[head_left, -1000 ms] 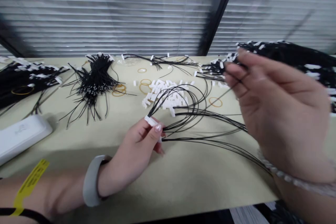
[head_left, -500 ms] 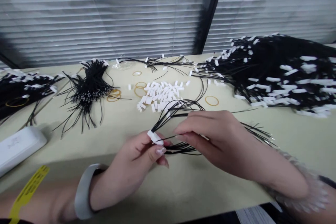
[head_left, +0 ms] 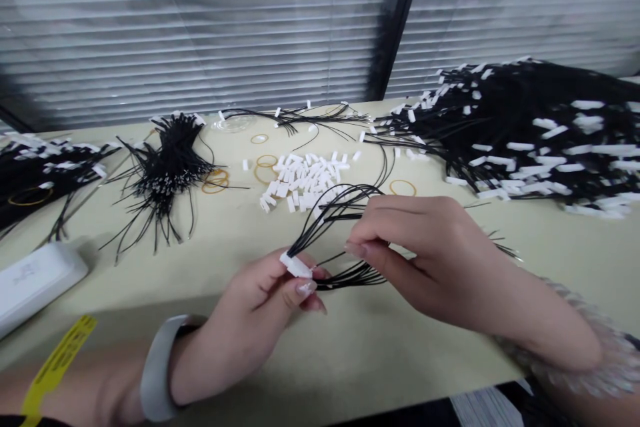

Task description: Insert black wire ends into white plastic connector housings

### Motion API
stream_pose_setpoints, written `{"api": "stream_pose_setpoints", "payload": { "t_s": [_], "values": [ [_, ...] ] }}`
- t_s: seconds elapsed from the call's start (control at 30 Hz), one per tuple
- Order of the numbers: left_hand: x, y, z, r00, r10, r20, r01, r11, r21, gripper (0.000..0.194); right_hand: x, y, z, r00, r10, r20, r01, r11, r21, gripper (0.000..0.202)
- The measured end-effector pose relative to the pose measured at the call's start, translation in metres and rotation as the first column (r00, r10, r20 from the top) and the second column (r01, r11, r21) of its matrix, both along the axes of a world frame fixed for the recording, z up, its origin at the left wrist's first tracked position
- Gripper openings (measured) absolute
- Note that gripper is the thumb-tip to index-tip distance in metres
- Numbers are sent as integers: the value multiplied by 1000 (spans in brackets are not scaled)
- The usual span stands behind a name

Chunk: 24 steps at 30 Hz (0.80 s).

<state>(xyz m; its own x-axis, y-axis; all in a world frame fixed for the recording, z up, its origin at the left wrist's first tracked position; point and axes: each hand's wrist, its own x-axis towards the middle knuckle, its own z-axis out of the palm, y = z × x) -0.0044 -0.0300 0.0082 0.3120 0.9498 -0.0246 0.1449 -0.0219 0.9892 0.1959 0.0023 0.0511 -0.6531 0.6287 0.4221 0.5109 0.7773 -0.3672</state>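
My left hand (head_left: 260, 313) is closed around a white plastic connector (head_left: 296, 265), held between thumb and fingers above the table. A bundle of thin black wires (head_left: 350, 273) runs from the connector and loops round to the right. Just right of it, my right hand (head_left: 425, 260) is in a pinch, thumb against forefinger, on a single black wire (head_left: 331, 257) that leads back to the connector. The far part of the loop passes behind my right hand, which hides it. Behind the hands lies a heap of small white connectors (head_left: 307, 180).
A large pile of black wires with white connectors (head_left: 525, 120) fills the right back. To the left are a tied wire bundle (head_left: 175, 153), more wires (head_left: 30, 167) and a white device (head_left: 40, 283). Rubber bands (head_left: 216, 180) lie about. Blinds (head_left: 200, 33) stand behind the table.
My right hand has moved slightly right and up, away from the connector, with the wire between its fingertips. My left hand stays nearly in place, still holding the connector.
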Motion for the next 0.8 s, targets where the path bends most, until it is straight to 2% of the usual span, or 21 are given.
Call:
{"api": "stream_pose_setpoints", "payload": {
  "t_s": [0.3, 0.53, 0.7, 0.8],
  "values": [
    [0, 0, -4, 1000, 2, 6, -2, 1000, -4, 10, -1, 2, -2, 1000, -11, 11, 11, 1000, 4, 13],
    [-2, 0, -4, 997, 3, -75, 2, 998, 57, 12, -1, 0, -2, 998, -42, 55, 43, 999, -11, 15],
    [1, 1, -2, 994, 13, -107, -8, 999, 51, 12, -4, 1, -1, 999, 12, 40, -9, 997, -76, 14],
    [2, 1, -1, 997, -14, -78, 17, 999, 33, 13, -7, 2, -4, 997, -4, 76, 13, 993, -117, 17]
  ]
}}
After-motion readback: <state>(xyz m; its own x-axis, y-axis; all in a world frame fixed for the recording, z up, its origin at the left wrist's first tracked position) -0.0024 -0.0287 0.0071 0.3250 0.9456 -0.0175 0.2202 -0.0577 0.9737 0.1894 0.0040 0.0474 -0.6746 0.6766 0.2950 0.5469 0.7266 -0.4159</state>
